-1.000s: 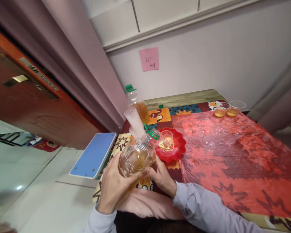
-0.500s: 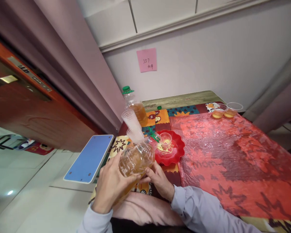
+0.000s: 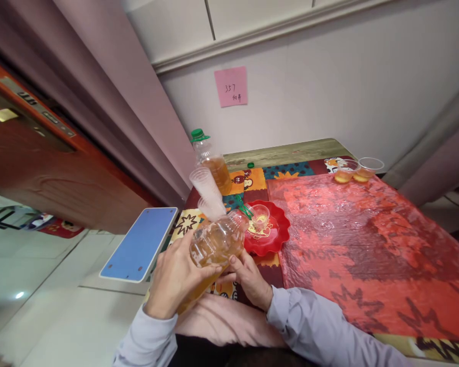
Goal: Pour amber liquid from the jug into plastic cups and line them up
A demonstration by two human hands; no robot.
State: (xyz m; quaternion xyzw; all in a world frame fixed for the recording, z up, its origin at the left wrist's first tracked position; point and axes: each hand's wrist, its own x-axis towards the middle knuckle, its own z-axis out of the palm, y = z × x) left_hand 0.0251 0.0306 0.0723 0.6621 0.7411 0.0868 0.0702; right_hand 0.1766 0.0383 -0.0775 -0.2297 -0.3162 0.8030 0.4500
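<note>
My left hand grips a large clear bottle of amber liquid from its left side. The bottle is tilted, its neck pointing up and right toward a red scalloped plate. On the bottle's right side, my right hand is closed around it lower down, its fingertips partly hidden. A clear plastic cup stands on the plate beside the bottle's mouth. A green handle or ring shows near that mouth. Behind the bottle leans a stack of clear plastic cups.
A second bottle with a green cap stands at the back left. A loose green cap lies nearby. Two cups of amber liquid stand far right beyond red plastic sheeting. A blue-topped stool is left of the table.
The view has shifted a little, so the scene sits slightly higher. The bottle's neck is tipped slightly nearer the cup; both hands keep their hold.
</note>
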